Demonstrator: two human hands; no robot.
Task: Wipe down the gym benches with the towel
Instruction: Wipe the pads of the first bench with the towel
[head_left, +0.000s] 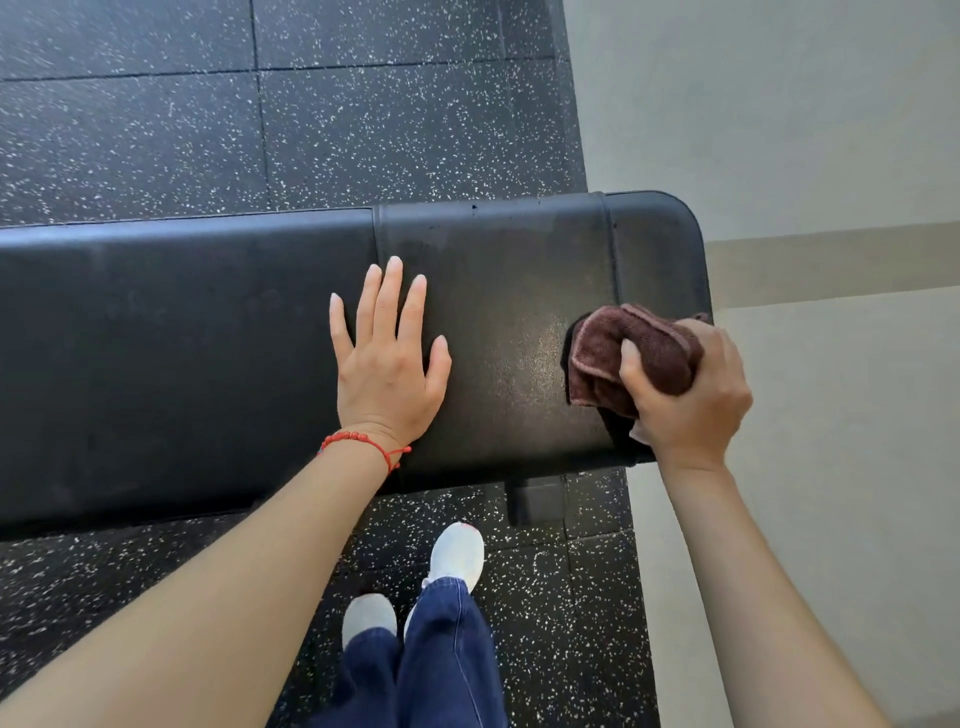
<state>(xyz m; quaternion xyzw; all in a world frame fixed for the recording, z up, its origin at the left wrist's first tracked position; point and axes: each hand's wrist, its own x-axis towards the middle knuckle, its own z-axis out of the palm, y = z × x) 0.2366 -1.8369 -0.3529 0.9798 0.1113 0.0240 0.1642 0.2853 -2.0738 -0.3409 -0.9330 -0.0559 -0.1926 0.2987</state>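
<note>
A: Where's the towel (631, 356)?

B: Bunched on the padded gym bench (208, 338), near its rounded right end. The right hand (685, 395) has its grip closed around the cloth, fingers curled into the folds, pressing it onto the pad.

A: And the other hand?

B: The left hand (387, 358) lies flat on the pad's middle, fingers straight and spread, holding nothing. A red bracelet (363, 444) circles that wrist.

A: Which step is this?

B: Wiping, I'd say, at the bench's end section. The next move probably calls for drawing the towel leftward along the pad, and lifting the flat hand out of its path.

A: Counts?

B: One towel, one bench in view, two hands, two pale shoes (457, 556) on the speckled floor (156, 130).
</note>
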